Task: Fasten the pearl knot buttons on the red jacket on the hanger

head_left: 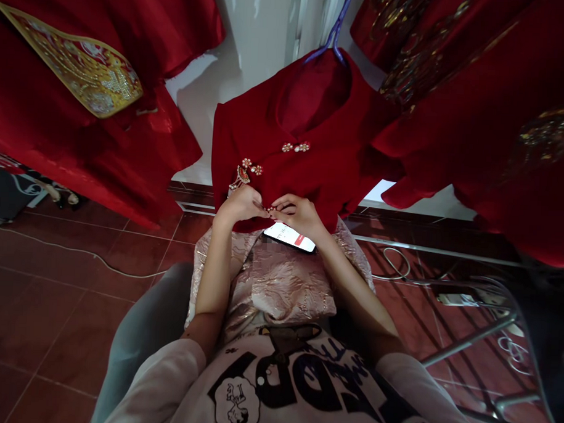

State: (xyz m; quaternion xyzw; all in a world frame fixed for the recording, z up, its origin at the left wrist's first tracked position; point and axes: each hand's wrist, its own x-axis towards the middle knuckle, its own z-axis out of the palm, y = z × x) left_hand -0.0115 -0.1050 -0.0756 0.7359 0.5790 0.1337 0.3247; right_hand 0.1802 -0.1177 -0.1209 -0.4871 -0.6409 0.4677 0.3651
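Note:
A dark red velvet top (pixel 311 175) hangs in front of me from a purple hanger (pixel 335 37). Two pairs of beaded flower fasteners lie across its front, one pair near the neckline (pixel 296 148). A fan-shaped beaded ornament (pixel 241 175) with small dangles sits just above my left hand (pixel 246 204). My left hand is closed at the lower front of the top, its fingertips pinching a small beaded piece (pixel 270 210). My right hand (pixel 295 213) meets it from the other side, thumb and fingers pressed round the same piece. A lit phone (pixel 289 236) lies on my lap below the hands.
Red garments hang at the left (pixel 140 145) and right (pixel 474 138), some with gold embroidery. Pink brocade fabric (pixel 293 280) covers my lap. A metal rack (pixel 472 338) stands at lower right; cables run over the tiled floor (pixel 52 302).

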